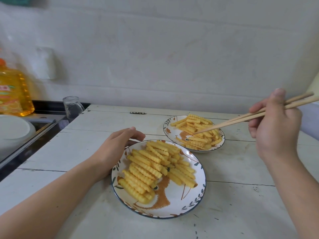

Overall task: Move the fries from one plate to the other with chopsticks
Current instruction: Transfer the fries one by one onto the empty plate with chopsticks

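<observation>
Two patterned white plates hold crinkle-cut fries. The near plate (pixel 172 206) carries a big pile of fries (pixel 155 166). The far plate (pixel 168 126) holds a smaller heap of fries (pixel 198 133). My right hand (pixel 274 121) grips a pair of wooden chopsticks (pixel 241 119); their tips are close together over the fries on the far plate, with no fry seen between them. My left hand (pixel 117 145) rests with curved fingers against the upper left rim of the near plate.
The plates stand on a worn white plank table (pixel 241 204) against a pale wall. At the left are a small clear glass (pixel 72 106), a yellow oil bottle (pixel 13 90), a white bowl (pixel 13 130) and a dark stove surface (pixel 34 135).
</observation>
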